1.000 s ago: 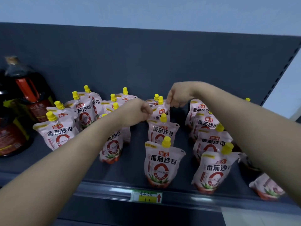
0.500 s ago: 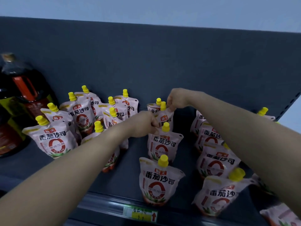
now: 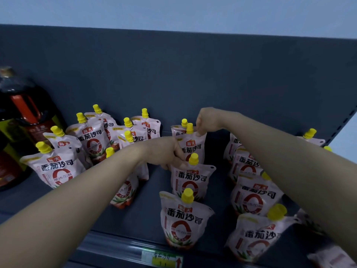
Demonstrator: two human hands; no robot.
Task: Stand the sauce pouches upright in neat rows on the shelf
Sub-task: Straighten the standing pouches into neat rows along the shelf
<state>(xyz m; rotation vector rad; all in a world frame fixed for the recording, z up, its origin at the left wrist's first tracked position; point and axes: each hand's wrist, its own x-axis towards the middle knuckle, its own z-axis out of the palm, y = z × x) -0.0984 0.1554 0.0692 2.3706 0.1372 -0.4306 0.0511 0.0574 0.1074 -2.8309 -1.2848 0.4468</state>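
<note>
Pouches around both hands: soft plastic film, slight sheen, creased; yellow caps smooth plastic. Shelf beneath the hands: matt dark grey. Bottle far left of the left hand: glossy clear plastic.

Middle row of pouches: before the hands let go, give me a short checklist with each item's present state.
1. Right hand pinches third pouch at its top corner: ok.
2. Left hand at that pouch's left edge: ok; grip itself, cannot tell.
3. Third pouch upright: ok.
4. In line with front pouch and second pouch: ok.
5. Rear pouch upright: cannot tell, mostly hidden.
6. Pouch at bottom right standing: not ok.
</note>
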